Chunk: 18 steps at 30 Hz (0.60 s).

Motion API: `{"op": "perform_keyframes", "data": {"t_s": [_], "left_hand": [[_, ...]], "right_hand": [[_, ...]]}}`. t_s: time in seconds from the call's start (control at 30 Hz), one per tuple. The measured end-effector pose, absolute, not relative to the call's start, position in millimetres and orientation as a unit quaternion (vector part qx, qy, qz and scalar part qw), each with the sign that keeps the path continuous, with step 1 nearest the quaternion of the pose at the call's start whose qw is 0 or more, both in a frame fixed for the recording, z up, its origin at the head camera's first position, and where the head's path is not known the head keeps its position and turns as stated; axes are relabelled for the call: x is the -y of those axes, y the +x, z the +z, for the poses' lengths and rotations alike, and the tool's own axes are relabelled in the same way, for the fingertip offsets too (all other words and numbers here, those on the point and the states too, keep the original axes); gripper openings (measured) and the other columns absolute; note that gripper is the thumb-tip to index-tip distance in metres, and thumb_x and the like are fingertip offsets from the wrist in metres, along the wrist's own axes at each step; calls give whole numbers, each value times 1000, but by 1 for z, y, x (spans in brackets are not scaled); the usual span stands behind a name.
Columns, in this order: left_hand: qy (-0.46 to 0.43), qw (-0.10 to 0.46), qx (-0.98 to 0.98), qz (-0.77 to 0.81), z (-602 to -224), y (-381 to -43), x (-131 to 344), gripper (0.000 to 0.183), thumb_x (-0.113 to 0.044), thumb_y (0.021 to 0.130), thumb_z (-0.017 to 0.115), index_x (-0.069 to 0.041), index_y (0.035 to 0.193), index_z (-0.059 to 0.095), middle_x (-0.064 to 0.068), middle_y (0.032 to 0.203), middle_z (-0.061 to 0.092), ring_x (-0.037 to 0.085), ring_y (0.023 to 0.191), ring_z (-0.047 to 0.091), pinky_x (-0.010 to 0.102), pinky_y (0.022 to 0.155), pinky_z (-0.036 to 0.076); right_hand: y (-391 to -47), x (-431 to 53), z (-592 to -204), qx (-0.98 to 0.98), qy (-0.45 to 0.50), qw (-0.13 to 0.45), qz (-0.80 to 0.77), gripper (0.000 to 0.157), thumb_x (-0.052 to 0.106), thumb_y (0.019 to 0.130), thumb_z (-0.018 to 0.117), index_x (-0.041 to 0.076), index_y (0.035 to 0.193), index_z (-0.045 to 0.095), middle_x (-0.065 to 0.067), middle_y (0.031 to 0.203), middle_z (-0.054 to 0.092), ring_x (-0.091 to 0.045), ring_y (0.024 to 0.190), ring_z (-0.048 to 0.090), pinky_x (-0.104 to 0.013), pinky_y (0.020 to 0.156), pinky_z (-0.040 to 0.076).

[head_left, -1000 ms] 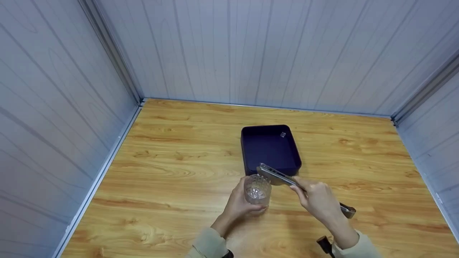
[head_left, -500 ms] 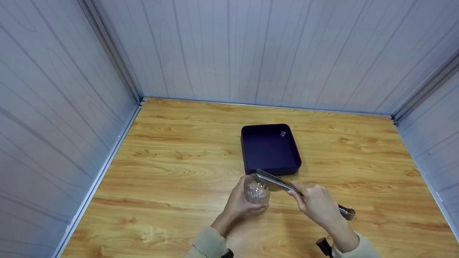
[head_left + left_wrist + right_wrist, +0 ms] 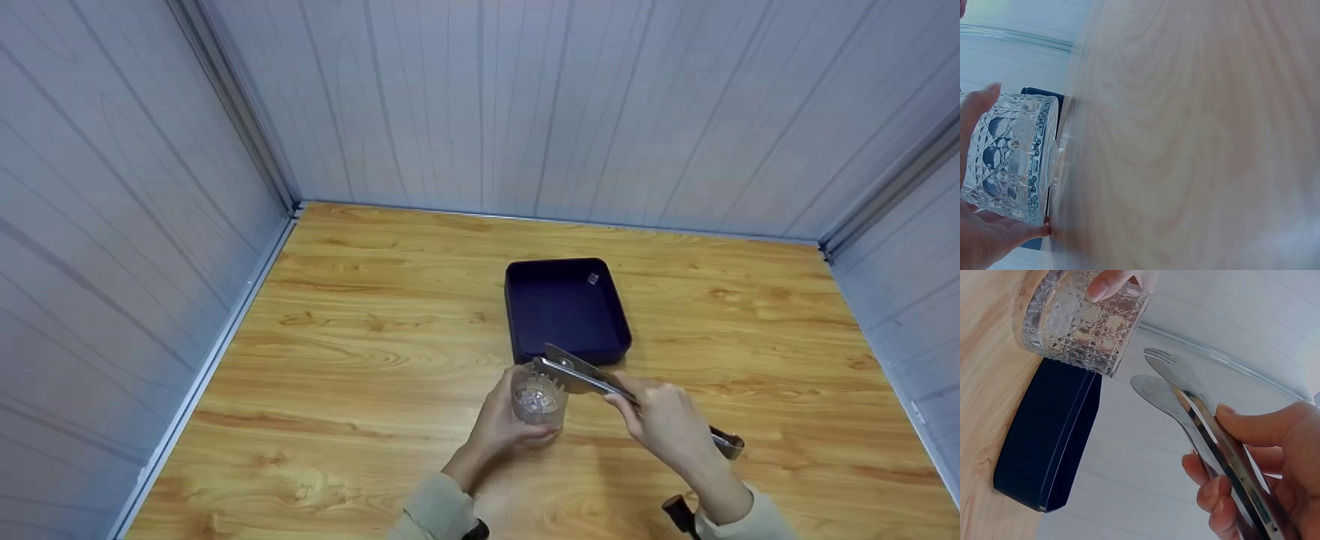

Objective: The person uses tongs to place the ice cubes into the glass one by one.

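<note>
In the head view my left hand (image 3: 506,420) grips a clear, diamond-cut glass (image 3: 541,422) from the side. Clear, ice-like cubes (image 3: 535,400) lie inside it. My right hand (image 3: 667,421) holds metal serving tongs (image 3: 589,380), their tips at the glass's rim. The right wrist view shows the tongs (image 3: 1230,455) with one slotted tip and one solid tip, standing apart with nothing visible between them. Left thumb and fingers wrap the glass (image 3: 1013,152) in the left wrist view, its base close to the table.
A dark blue square tray (image 3: 566,315) stands just beyond the glass, with one clear cube (image 3: 592,278) in its far right corner. A small black object (image 3: 679,514) lies by the right sleeve. Pale panel walls (image 3: 480,112) enclose the wooden table (image 3: 360,390).
The tongs' tips, closer together one second ago, dipped toward the glass and now stand wider apart, slightly higher. The left hand and glass have stayed almost in place.
</note>
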State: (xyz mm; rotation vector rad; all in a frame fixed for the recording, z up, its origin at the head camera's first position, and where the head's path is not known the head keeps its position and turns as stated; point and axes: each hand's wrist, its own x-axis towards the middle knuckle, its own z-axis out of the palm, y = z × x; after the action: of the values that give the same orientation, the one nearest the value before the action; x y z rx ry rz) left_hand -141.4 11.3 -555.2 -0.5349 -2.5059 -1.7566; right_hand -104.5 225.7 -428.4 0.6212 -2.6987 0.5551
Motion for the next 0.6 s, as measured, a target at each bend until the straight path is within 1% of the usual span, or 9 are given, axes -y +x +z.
{"op": "perform_keyframes", "data": {"t_s": [0.07, 0.17, 0.27, 0.47, 0.6], "left_hand": [[-172, 20, 809, -561, -555, -142, -11, 89, -25, 53, 84, -8, 125, 36, 9, 115, 53, 21, 104, 50, 35, 90, 40], [-171, 22, 809, -561, -556, -142, -11, 89, -26, 53, 85, -7, 125, 36, 8, 114, 53, 21, 104, 51, 36, 89, 41], [-171, 22, 807, -564, -557, -142, -11, 88, -26, 53, 85, -8, 125, 37, 7, 114, 53, 21, 104, 50, 36, 90, 41], [-166, 19, 808, -565, -557, -141, -11, 89, -25, 53, 85, -8, 125, 37, 8, 115, 52, 22, 105, 50, 36, 90, 41], [-162, 19, 811, -562, -556, -141, -11, 88, -25, 53, 85, -8, 125, 37, 9, 115, 52, 22, 105, 50, 37, 89, 41]], "right_hand": [[-106, -227, -428, 944, 211, 164, 194, 24, 14, 76, 69, 5, 98, 65, 6, 57, 51, -1, 41, 34, -19, 38, 31], [-108, -228, -429, 944, 208, 175, 188, 24, 15, 76, 69, 6, 97, 64, 6, 56, 51, -3, 41, 37, -20, 39, 33], [-111, -229, -430, 945, 200, 179, 184, 23, 15, 76, 69, 5, 95, 64, 6, 54, 49, -4, 40, 36, -21, 38, 32], [-118, -231, -430, 953, 173, 162, 189, 24, 16, 78, 68, 3, 97, 63, 1, 57, 53, -6, 42, 38, -24, 39, 34], [-123, -231, -429, 957, 163, 156, 180, 28, 18, 79, 67, 2, 102, 62, 0, 53, 49, -10, 42, 38, -28, 40, 36]]}}
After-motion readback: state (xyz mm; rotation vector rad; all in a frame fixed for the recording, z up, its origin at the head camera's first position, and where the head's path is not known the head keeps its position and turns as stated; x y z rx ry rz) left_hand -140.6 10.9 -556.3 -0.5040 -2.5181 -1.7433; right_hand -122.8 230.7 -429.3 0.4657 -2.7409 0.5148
